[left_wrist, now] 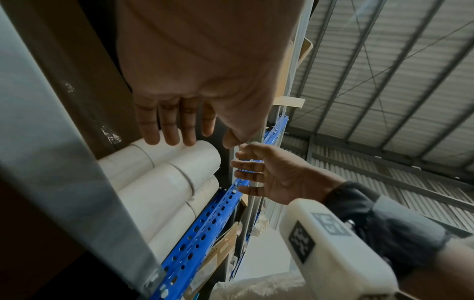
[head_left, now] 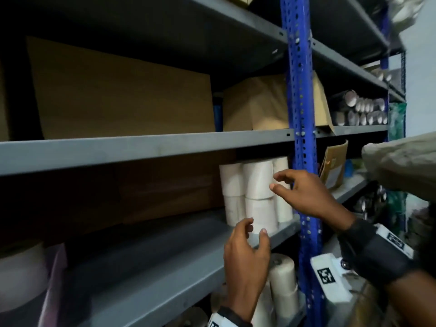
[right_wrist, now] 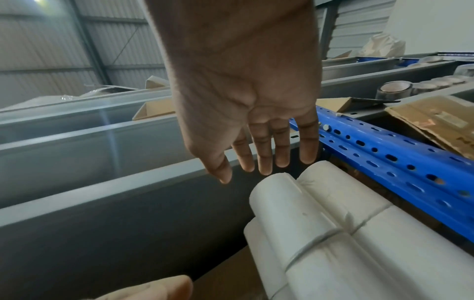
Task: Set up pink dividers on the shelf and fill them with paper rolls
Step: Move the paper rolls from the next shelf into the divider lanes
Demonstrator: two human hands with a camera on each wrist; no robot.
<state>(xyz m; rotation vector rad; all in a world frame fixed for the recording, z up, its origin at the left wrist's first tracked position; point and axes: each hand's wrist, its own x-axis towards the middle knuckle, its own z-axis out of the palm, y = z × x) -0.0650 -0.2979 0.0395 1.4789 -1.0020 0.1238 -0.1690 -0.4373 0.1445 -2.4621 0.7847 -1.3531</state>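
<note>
- Paper rolls (head_left: 256, 193) stand stacked at the shelf (head_left: 151, 263) right end, beside the blue upright (head_left: 303, 147).
- Left hand (head_left: 245, 258) and right hand (head_left: 304, 192) hover just before them, fingers loose, holding nothing.
- Shelf lies bare leftward.

Matt painted metal, plain paper and brown cardboard.

The shelf (head_left: 141, 149) is grey painted metal, smooth and matt, with a faint sheen along its front edge. The upright post (head_left: 302, 114) is blue painted metal, punched with holes, slightly glossy. The paper rolls (head_left: 257, 182) are off-white paper with a smooth, matt wrap, faintly creased where they meet. The cardboard boxes (head_left: 122, 95) above are brown, matt, rather rough card. On the lower left a pink divider (head_left: 55, 267) looks like thin, translucent plastic. The wrist band (head_left: 377, 251) is black matt cloth.
</note>
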